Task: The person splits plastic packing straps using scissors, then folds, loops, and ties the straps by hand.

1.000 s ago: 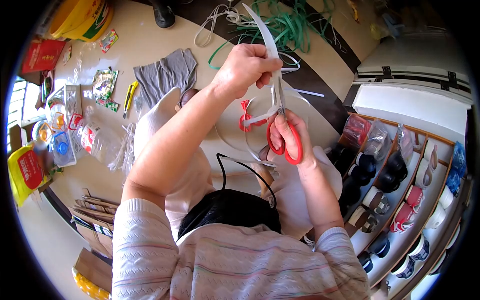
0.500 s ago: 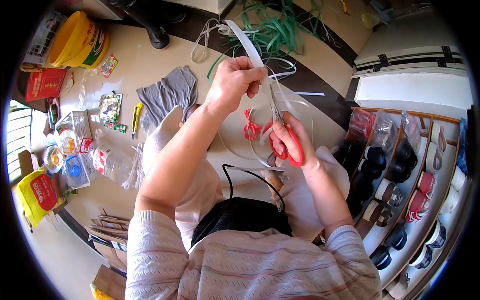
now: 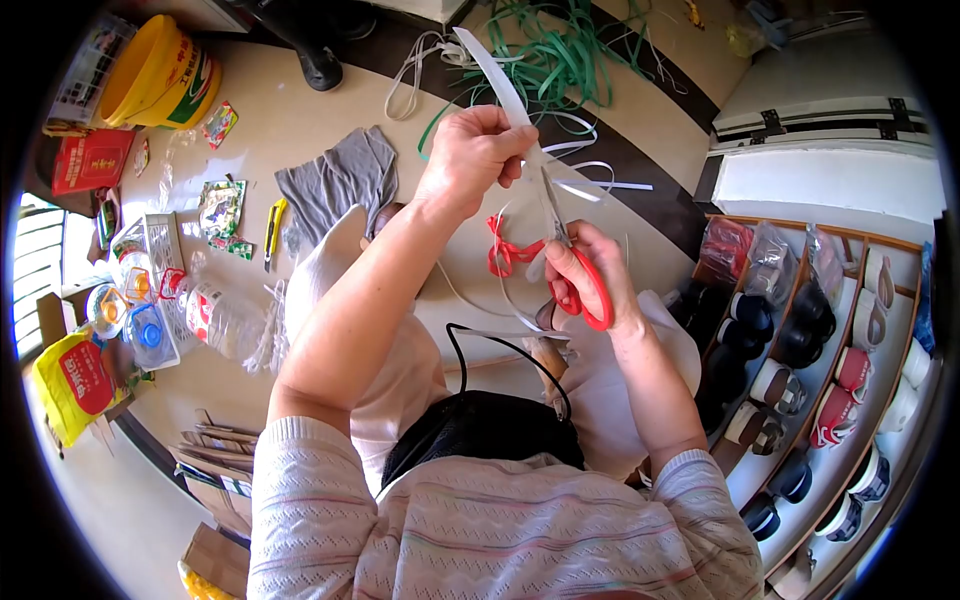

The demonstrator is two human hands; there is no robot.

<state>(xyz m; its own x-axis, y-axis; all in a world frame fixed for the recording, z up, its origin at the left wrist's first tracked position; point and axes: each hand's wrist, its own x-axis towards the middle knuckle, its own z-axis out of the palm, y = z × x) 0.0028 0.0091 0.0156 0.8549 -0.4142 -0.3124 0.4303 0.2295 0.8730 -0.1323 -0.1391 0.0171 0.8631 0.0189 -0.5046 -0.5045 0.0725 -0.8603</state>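
1. Head view: shoe rack [image 3: 838,325] at 3–4 o'clock, biggest item. Rows keep shoes in order, probably for easy picking. White shelves, brown wood-look edges.
2. Green strapping [image 3: 560,65], 12–1 o'clock, on floor past the hands; loose heap, looks simply dropped there. Flat, springy, tangled plastic-looking ribbons.
3. Yellow bucket [image 3: 178,100], 10 o'clock, likely parked out of the way. Round, smooth, plastic-looking.
4. Gray cloth [image 3: 342,172], 10–11 o'clock, spread on floor beside the leg; reason unclear. Soft, wrinkled.
5. Scissors [image 3: 597,290], 2 o'clock, blades pointing up toward the left hand, presumably to meet the strip lengthwise. Red rounded loops, shiny metal blades; can't tell how far the blades stand apart.
6. White strip [image 3: 497,82], 12 o'clock, raised above the lap, probably for a clear look at it. Thin, flat, curved, tapering to a point.
7. Left hand [image 3: 475,160], 12 o'clock: thumb and fingers pinched together on strip, likely steadying it near the blades.
8. Right hand [image 3: 590,262], 2–3 o'clock: fingers wrapped round scissors' loops, likely for blade control.
9. Box cutter [image 3: 273,232], 9–10 o'clock, lying beside cloth, perhaps within reach. Slim, yellow and black.
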